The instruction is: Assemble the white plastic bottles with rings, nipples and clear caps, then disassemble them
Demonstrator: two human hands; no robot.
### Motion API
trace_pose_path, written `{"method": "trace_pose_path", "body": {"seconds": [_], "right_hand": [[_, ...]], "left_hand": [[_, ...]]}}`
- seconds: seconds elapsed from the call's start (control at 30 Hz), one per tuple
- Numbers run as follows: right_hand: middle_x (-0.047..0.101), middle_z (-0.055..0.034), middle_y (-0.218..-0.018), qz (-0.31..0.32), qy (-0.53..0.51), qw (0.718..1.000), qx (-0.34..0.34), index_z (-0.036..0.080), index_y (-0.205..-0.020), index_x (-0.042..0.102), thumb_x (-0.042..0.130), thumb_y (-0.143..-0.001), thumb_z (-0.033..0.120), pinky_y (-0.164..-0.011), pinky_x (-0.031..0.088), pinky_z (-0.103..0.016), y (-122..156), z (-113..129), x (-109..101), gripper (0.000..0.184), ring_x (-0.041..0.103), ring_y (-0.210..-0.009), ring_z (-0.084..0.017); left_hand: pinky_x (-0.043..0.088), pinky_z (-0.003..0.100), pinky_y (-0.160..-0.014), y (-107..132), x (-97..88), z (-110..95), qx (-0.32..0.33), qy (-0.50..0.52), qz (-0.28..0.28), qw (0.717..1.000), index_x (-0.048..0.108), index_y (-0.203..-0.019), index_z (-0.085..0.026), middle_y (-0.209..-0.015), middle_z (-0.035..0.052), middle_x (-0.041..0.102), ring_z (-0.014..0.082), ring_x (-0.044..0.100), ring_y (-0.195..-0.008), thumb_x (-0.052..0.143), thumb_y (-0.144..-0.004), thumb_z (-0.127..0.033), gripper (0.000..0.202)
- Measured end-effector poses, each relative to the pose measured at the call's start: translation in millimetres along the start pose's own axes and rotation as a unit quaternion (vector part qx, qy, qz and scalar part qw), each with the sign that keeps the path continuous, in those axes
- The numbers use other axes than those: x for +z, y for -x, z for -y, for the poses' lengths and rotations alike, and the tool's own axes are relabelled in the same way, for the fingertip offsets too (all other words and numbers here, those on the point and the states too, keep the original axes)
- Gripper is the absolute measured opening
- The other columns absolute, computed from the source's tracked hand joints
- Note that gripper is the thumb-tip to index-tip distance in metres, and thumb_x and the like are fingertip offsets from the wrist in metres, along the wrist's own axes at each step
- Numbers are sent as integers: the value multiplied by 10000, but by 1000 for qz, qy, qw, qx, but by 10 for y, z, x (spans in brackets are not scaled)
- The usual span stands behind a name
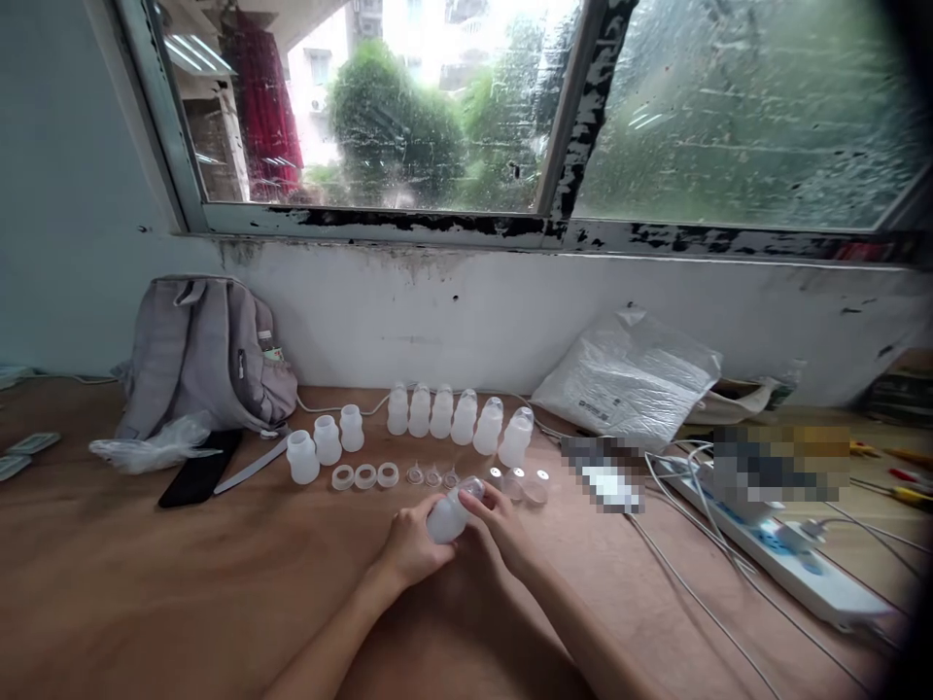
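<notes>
A frosted white baby bottle (446, 522) is tilted over the near part of the table, its top leaning right. My left hand (415, 546) is closed around its body. At the upper end, my right hand (502, 517) grips the clear cap (473, 485); its fingers partly hide the neck. Just beyond my hands lie three clear nipples (432, 476) in a row. To their left are three translucent collar rings (365, 476), with three uncapped bottles (328, 441) behind. Three clear caps (535, 488) lie close past my right hand. Several capped bottles (441, 413) stand in a curved row farther back.
A grey backpack (196, 350), a crumpled plastic bag (153, 445) and a black flat object (198, 472) occupy the left. On the right are a silvery plastic mailer (627, 374), cables and a white power strip (794, 554). A wall with a window (364, 117) rises behind the table.
</notes>
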State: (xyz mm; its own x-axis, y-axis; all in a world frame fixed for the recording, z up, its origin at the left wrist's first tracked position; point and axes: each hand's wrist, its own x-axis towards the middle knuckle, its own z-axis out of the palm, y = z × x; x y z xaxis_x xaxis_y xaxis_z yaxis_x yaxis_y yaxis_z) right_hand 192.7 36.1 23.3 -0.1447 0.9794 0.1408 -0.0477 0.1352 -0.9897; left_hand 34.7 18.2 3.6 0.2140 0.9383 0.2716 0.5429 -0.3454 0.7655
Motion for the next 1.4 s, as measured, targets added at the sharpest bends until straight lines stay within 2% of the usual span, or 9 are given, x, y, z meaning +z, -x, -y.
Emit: {"method": "trace_pose_path", "body": {"seconds": [0.23,0.33,0.47,0.63,0.8,0.93,1.13,1.33,1.4], "right_hand": [[589,-27,-722,-16,-16,1000,2,187,-736,597,597,-725,368,-687,394,-297,96,-11,-27,182,520,-734,-187],[609,-49,-774,-5,-49,999,12,181,-785,606,600,-711,386,-737,403,-326,134,29,-28,219,542,-802,-221],[631,-70,-850,26,-79,996,18,186,-828,610,618,-685,376,-762,404,-345,199,102,-40,238,549,-859,-244],[622,-87,-965,53,-135,989,39,209,-876,604,621,-652,417,-736,419,-365,227,127,-49,307,547,-852,-253],[628,-94,-945,25,-156,987,31,190,-879,621,613,-683,365,-732,409,-357,217,96,-43,263,541,-834,-240],[643,-85,-896,-41,-159,986,40,182,-873,634,623,-688,343,-737,405,-349,203,54,-38,245,545,-844,-241],[655,-47,-836,-106,-125,986,45,194,-823,649,643,-671,342,-725,410,-335,175,22,-48,211,550,-844,-245],[652,-52,-844,-119,-105,986,43,195,-819,643,643,-671,337,-732,420,-334,170,14,-41,205,548,-860,-244],[644,-62,-859,-139,-107,983,46,186,-822,633,621,-686,358,-721,433,-334,139,11,-100,219,555,-851,-240]], "left_hand": [[411,224,-570,-18,47,-62,-89,242,73,963,592,-884,-153,-717,-4,601,143,534,-643,695,-485,-172,412],[405,222,-486,4,-22,-66,-153,398,203,882,556,-900,-139,-689,7,593,120,527,-541,648,-550,-204,367],[397,205,-415,32,-75,-16,-194,473,320,798,569,-800,-101,-591,20,577,112,527,-464,590,-560,-191,258],[383,213,-364,38,-43,45,-238,564,390,688,584,-762,-70,-538,42,563,127,529,-406,474,-544,-254,305],[355,204,-353,33,-16,66,-258,593,412,642,573,-775,-62,-550,39,550,122,529,-401,455,-579,-290,323],[354,196,-345,28,-7,34,-258,575,398,667,563,-807,-75,-597,38,559,118,540,-419,456,-629,-316,318],[339,173,-325,21,21,-109,-183,431,294,833,512,-836,-132,-618,6,570,101,513,-424,632,-607,-292,303],[317,185,-341,39,65,-130,-165,380,267,870,497,-820,-144,-616,-4,544,105,487,-434,613,-631,-339,295],[323,188,-393,62,57,-132,-142,337,233,901,510,-777,-140,-619,-14,523,97,470,-473,636,-610,-316,274]]}}
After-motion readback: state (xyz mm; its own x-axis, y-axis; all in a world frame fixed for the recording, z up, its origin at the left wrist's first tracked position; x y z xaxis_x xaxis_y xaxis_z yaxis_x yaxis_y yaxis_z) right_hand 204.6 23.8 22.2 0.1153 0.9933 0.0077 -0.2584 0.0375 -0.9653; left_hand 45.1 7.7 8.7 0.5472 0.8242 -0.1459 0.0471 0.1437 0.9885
